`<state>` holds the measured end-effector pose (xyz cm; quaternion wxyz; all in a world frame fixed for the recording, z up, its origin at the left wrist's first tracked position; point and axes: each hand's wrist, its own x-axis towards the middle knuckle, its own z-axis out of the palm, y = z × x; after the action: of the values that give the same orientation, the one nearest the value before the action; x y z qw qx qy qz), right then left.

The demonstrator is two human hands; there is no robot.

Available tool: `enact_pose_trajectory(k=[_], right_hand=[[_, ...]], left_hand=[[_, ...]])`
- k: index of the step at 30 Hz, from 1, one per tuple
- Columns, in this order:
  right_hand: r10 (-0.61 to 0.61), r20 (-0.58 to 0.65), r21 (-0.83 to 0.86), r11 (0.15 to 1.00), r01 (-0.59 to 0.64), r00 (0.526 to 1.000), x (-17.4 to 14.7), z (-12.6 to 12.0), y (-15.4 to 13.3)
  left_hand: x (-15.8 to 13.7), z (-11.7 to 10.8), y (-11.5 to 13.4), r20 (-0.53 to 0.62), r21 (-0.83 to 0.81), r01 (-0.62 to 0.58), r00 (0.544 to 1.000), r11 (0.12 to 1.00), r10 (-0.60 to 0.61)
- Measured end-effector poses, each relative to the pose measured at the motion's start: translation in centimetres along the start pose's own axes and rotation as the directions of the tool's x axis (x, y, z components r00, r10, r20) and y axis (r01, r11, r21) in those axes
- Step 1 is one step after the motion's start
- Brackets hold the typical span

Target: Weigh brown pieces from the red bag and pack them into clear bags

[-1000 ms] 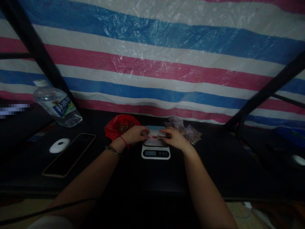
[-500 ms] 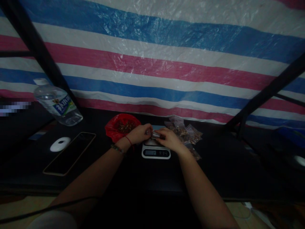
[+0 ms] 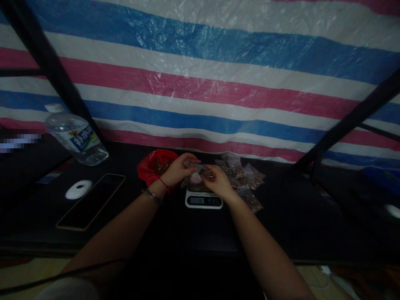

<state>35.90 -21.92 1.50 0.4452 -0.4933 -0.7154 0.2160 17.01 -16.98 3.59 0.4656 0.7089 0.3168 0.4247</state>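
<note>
- Both hands are pinching the top edge of a small clear plastic bag [image 3: 197, 177]: the left hand [image 3: 178, 168] is closing thumb and fingers on its left corner, the right hand [image 3: 215, 180] is doing the same on the right corner, with the fingers nearly shut.
- The bag is hanging just above the platform of the digital kitchen scale [image 3: 203, 200], which is sitting at 6 o'clock from it; whether the bag's bottom is touching the platform cannot be told.
- Judging by its look, the bag is handling as light, limp and a little slippery, so the stiffer top rim seems the best hold.
- A red plastic bag [image 3: 154, 164] is lying at 9 o'clock from the hands, touching the left wrist.
- Filled clear bags [image 3: 246, 179] are piling at 3 o'clock.
- A phone [image 3: 92, 201], a white disc [image 3: 78, 190] and a water bottle [image 3: 75, 135] are lying further out between 9 and 10 o'clock.
</note>
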Motion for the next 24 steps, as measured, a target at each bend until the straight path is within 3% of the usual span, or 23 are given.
enact_pose_trajectory(k=[4, 6, 9, 14, 19, 24], right_hand=[[0.080, -0.099, 0.148, 0.987, -0.064, 0.992, 0.4, -0.3, 0.4], [0.128, -0.142, 0.236, 0.967, -0.092, 0.982, 0.5, -0.6, 0.7], [0.137, -0.143, 0.262, 0.960, -0.096, 0.980, 0.5, -0.8, 1.0], [0.111, -0.071, 0.208, 0.974, -0.094, 0.991, 0.3, -1.0, 0.9], [0.108, -0.117, 0.143, 0.986, -0.091, 0.987, 0.6, -1.4, 1.1], [0.020, -0.075, -0.095, 0.995, -0.027, 0.997, 0.6, -1.8, 2.0]], left_hand=[[0.1, -0.7, 0.1, -0.080, 0.003, -0.035, 0.996, 0.999, 0.035], [0.0, -1.2, -0.2, -0.055, 0.146, -0.039, 0.997, 0.989, 0.048], [-0.2, -1.6, -0.7, 0.075, 0.418, -0.061, 0.997, 0.906, 0.032], [-0.1, -1.0, -1.3, 0.218, 0.582, -0.092, 0.975, 0.808, -0.047], [0.4, -0.5, -1.8, 0.212, 0.630, -0.114, 0.977, 0.768, -0.029], [0.8, -0.3, -2.0, 0.216, 0.683, -0.189, 0.975, 0.706, 0.052]])
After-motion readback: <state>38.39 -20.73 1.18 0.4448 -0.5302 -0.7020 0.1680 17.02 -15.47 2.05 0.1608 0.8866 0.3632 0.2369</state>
